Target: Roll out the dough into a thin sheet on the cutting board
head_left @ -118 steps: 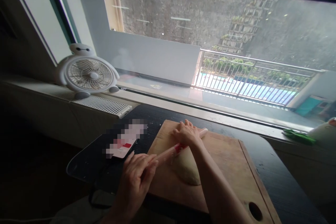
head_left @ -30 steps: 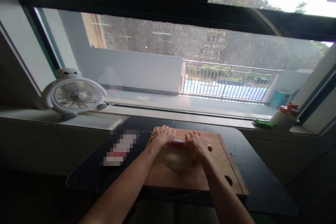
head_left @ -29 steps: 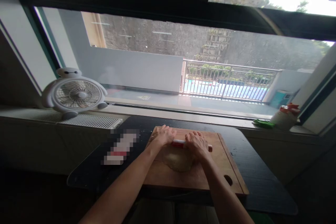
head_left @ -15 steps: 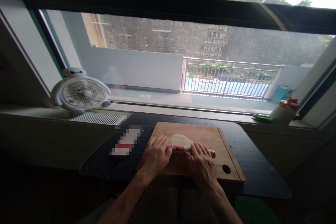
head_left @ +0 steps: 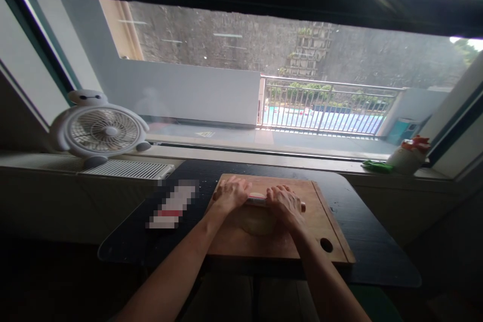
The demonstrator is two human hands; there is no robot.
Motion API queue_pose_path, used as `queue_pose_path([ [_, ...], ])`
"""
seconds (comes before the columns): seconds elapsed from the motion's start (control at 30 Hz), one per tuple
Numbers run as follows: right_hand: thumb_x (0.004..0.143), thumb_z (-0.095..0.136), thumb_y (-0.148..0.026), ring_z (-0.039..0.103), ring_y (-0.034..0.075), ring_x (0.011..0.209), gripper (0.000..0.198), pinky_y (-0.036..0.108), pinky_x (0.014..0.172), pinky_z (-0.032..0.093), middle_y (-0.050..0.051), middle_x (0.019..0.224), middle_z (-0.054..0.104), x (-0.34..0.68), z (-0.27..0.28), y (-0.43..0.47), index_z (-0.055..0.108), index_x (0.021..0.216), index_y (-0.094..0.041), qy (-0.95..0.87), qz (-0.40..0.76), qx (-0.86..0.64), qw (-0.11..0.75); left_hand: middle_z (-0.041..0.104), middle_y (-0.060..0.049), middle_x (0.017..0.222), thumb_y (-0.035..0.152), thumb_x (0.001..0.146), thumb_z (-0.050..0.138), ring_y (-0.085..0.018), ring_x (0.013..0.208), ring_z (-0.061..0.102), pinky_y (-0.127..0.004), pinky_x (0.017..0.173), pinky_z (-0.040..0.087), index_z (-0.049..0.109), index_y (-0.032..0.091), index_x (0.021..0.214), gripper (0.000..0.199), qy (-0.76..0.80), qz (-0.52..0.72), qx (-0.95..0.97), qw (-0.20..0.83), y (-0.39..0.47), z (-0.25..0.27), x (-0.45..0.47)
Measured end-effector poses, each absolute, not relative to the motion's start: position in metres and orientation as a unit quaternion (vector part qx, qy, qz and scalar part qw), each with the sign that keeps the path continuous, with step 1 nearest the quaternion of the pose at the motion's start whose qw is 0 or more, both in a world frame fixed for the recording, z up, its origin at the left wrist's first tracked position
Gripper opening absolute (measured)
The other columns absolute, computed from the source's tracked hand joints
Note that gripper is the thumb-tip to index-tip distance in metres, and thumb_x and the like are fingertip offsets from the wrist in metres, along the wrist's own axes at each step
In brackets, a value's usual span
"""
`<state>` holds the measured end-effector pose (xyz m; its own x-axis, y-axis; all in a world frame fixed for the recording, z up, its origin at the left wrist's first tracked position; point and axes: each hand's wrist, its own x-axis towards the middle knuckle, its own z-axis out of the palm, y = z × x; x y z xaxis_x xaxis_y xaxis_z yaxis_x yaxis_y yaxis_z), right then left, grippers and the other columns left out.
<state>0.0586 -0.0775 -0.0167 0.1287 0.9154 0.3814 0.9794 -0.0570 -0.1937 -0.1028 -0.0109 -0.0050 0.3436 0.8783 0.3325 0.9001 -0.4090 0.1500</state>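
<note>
A rolling pin (head_left: 257, 200) with a red-and-white middle lies crosswise over a flat sheet of dough (head_left: 257, 223) on the wooden board (head_left: 311, 234). My left hand (head_left: 233, 193) is curled over the pin's left part. On the right part rests my right hand (head_left: 285, 203), fingers bent round it, with the pin's brown end sticking out beyond. Most of the dough shows on the near side of the pin, and a thin strip shows past its far side.
The board sits on a dark table (head_left: 372, 241). A blurred-out pale item with a red band (head_left: 171, 206) lies to its left. On the sill stand a white fan (head_left: 109, 132), a green cloth (head_left: 377, 166) and a white container with an orange top (head_left: 409, 156).
Both hands have moved the rolling pin away from me, toward the board's far edge. More dough now shows on the near side. The view has shifted slightly.
</note>
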Motion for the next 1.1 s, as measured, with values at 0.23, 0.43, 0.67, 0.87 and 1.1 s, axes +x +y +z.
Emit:
queue_pose_path([
  [0.23,0.091,0.036,-0.030,0.052,0.018,0.097,0.026,0.032,0.092,0.028,0.003,0.099,0.063,0.047,-0.031,-0.137,0.060,0.097,-0.023,-0.669,-0.113,-0.676,0.288,0.065,-0.005,0.100,0.037,0.089,0.034,-0.021,0.103,0.053,-0.039,0.100,0.029,0.062,0.022,0.089,0.032,-0.489,-0.258,-0.830,0.077,-0.076,-0.016,-0.129],
  [0.43,0.090,0.036,-0.024,0.047,0.018,0.109,0.028,0.032,0.098,0.024,0.005,0.111,0.060,0.043,-0.033,-0.162,0.058,0.106,-0.021,-0.683,-0.124,-0.645,0.318,0.065,-0.005,0.102,0.034,0.088,0.035,-0.022,0.104,0.053,-0.040,0.100,0.030,0.061,0.022,0.096,0.030,-0.487,-0.277,-0.825,0.068,-0.097,-0.028,-0.142],
  [0.67,0.093,0.028,-0.034,0.052,0.019,0.094,0.036,0.032,0.087,0.031,0.006,0.102,0.061,0.044,-0.023,-0.127,0.062,0.087,-0.023,-0.652,-0.111,-0.710,0.242,0.067,-0.005,0.098,0.033,0.087,0.036,-0.021,0.102,0.054,-0.039,0.099,0.030,0.064,0.022,0.083,0.030,-0.499,-0.249,-0.826,0.079,-0.059,-0.018,-0.124],
  [0.87,0.092,0.028,-0.037,0.049,0.021,0.102,0.037,0.031,0.080,0.035,0.008,0.118,0.054,0.062,-0.013,-0.089,0.062,0.094,-0.022,-0.648,-0.037,-0.740,0.177,0.068,-0.006,0.098,0.041,0.084,0.038,-0.023,0.099,0.057,-0.039,0.094,0.034,0.066,0.022,0.084,0.033,-0.550,-0.204,-0.808,0.046,-0.014,-0.012,-0.106],
  [1.1,0.093,0.027,-0.038,0.042,0.021,0.115,0.038,0.035,0.095,0.029,0.008,0.119,0.055,0.055,-0.022,-0.112,0.061,0.094,-0.022,-0.662,-0.080,-0.718,0.202,0.067,-0.006,0.097,0.039,0.088,0.034,-0.023,0.103,0.055,-0.039,0.097,0.032,0.065,0.022,0.081,0.036,-0.513,-0.229,-0.825,0.064,-0.046,-0.013,-0.118],
])
